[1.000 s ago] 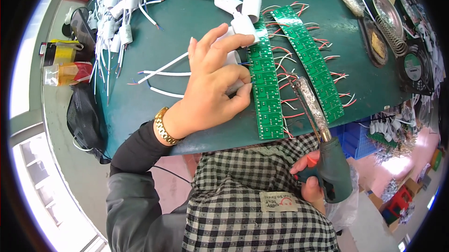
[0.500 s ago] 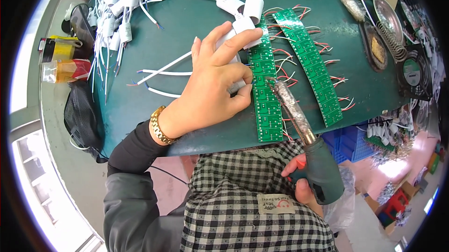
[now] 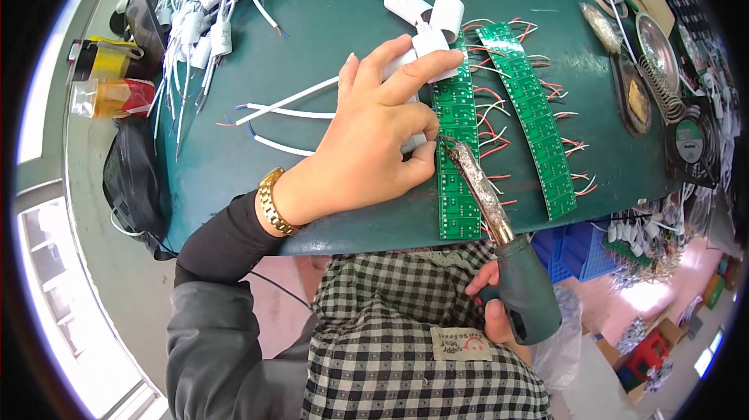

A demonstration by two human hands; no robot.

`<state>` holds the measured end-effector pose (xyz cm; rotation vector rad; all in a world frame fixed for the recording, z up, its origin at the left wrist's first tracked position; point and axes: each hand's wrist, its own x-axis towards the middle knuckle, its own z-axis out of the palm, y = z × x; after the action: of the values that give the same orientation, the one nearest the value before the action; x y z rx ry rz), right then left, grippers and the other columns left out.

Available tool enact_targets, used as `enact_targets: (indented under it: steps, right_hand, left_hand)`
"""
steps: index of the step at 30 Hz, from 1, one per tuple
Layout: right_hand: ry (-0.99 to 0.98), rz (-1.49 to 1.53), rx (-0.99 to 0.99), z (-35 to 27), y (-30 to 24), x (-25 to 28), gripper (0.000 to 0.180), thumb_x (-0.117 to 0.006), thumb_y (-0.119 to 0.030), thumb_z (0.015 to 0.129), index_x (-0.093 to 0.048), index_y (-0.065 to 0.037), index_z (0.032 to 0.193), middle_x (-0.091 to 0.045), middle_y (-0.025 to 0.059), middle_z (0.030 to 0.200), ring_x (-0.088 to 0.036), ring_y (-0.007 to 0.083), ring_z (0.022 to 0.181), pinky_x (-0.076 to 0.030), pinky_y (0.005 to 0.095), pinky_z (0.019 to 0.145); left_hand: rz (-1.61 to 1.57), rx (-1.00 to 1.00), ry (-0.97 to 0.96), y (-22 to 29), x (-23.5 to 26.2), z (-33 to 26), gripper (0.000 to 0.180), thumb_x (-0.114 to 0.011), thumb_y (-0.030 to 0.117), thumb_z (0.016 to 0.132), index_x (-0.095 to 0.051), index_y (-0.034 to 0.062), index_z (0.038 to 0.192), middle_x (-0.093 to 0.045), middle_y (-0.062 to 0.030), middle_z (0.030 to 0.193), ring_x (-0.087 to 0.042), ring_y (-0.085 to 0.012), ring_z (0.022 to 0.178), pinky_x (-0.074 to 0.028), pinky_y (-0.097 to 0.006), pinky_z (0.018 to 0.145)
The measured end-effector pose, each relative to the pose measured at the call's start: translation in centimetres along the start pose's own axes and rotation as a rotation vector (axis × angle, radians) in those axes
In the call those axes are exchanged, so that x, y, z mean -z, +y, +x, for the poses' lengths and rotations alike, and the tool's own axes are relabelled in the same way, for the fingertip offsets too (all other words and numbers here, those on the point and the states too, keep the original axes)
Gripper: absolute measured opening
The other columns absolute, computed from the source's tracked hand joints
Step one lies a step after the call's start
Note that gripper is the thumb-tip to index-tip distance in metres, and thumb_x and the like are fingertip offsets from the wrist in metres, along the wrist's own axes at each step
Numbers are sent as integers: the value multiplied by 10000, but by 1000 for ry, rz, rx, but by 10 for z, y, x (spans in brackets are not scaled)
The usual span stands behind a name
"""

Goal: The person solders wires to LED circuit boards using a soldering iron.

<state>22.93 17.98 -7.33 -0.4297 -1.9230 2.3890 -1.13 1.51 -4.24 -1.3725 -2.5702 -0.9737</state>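
Observation:
My left hand (image 3: pixel 367 139), with a gold watch at its wrist, bends over several white plastic housings with cables. Its index finger lies across one white housing (image 3: pixel 434 47) at the edge of a green circuit-board strip (image 3: pixel 459 178). Thumb and fingertips are pinched together lower down, around a pale housing (image 3: pixel 413 141) mostly hidden beneath them. My right hand (image 3: pixel 499 320) grips a soldering iron (image 3: pixel 530 295) by its dark handle, which hides part of the fingers. The iron's tip is at the strip's left edge, close to my left fingertips; contact cannot be made out.
A second green board strip (image 3: pixel 538 135) with red and white wires lies to the right. White cabled housings (image 3: pixel 222 34) pile up at the far left. A soldering sponge in a tray (image 3: pixel 633 100), a coil spring (image 3: pixel 662 88) and a small fan (image 3: pixel 691 143) sit at the right edge.
The iron's tip has shifted left over the board strip, to its left edge by my left fingertips. My left hand keeps its pose on the housings. The whole view has shifted slightly.

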Motion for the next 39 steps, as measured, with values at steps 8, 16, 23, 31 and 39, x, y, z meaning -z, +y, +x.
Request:
enact_targets:
  steps: [8,16,23,31,39]
  right_hand:
    - [-212,-355,15,6,-21,16,533,-641,-431,842,-442,12,1061,-559,114,827,-610,199,715,-510,316,650]
    - [-140,-269,-44,5,-23,17,601,-636,-484,834,-443,42,1050,-564,109,812,-614,188,713,-521,307,651]
    - [79,-58,93,-2,-8,-3,571,-651,-434,837,-443,49,1061,-558,120,806,-599,196,669,-523,314,594]
    - [28,-50,99,0,-4,3,428,-630,-341,813,-511,9,1029,-584,87,840,-569,150,740,-450,273,640]
    - [100,-58,150,0,-5,5,482,-600,-456,848,-521,7,958,-564,71,803,-569,152,694,-440,278,597]
  left_hand:
    - [17,23,-17,4,3,0,131,-659,-2,608,-570,61,682,-457,-77,1386,-323,-407,1289,-279,-505,1041]
    - [24,24,-20,3,3,0,117,-656,5,618,-569,60,674,-455,-78,1387,-327,-401,1289,-275,-504,1039]
    - [11,14,-15,3,3,0,109,-656,12,630,-569,61,673,-450,-80,1394,-320,-403,1294,-267,-511,1044]
    - [120,-8,-90,9,12,-3,174,-699,45,655,-592,75,789,-445,-91,1398,-356,-410,1260,-291,-537,1016]
    - [263,262,-186,18,40,-51,339,-709,99,661,-595,88,980,-543,-56,888,-563,-216,767,-451,-342,646]
